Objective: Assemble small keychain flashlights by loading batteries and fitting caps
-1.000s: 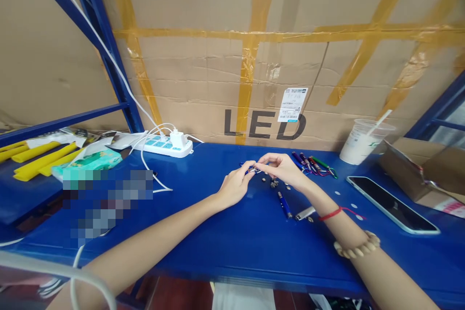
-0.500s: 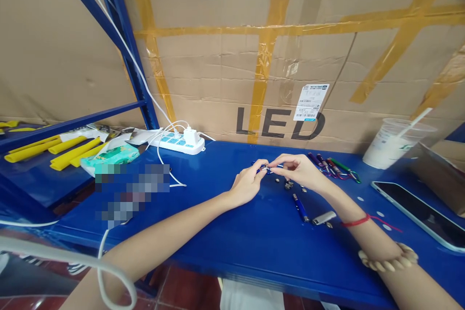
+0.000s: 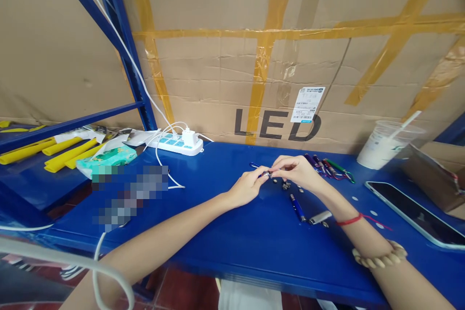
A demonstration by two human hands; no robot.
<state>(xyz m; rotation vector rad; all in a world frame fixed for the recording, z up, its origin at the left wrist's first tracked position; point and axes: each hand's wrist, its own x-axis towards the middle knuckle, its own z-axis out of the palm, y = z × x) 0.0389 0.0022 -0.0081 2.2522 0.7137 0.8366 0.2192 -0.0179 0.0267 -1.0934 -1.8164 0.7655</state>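
Over the blue table [image 3: 225, 242], my left hand [image 3: 247, 188] and my right hand [image 3: 298, 172] meet fingertip to fingertip. Both pinch a small blue keychain pen light [image 3: 264, 172] with a silver end; its carabiner clip pokes out to the left. Just right of my hands lie a few tiny loose metal parts [image 3: 286, 185]. A blue pen light [image 3: 297, 206] and a silver one [image 3: 320, 217] rest on the table under my right forearm. My right wrist wears a red string and a bead bracelet.
Several coloured pen lights [image 3: 329, 167] lie behind my right hand. A plastic cup with a straw [image 3: 385, 145], a phone [image 3: 417, 213] and a cardboard box [image 3: 432, 174] sit at right. A white power strip [image 3: 176, 143], tissue pack [image 3: 107, 159] and yellow tubes [image 3: 61, 152] are at left.
The view has shifted a little; my hands stay together on the small pen light, fingers working it slightly. Nothing else on the table has moved.
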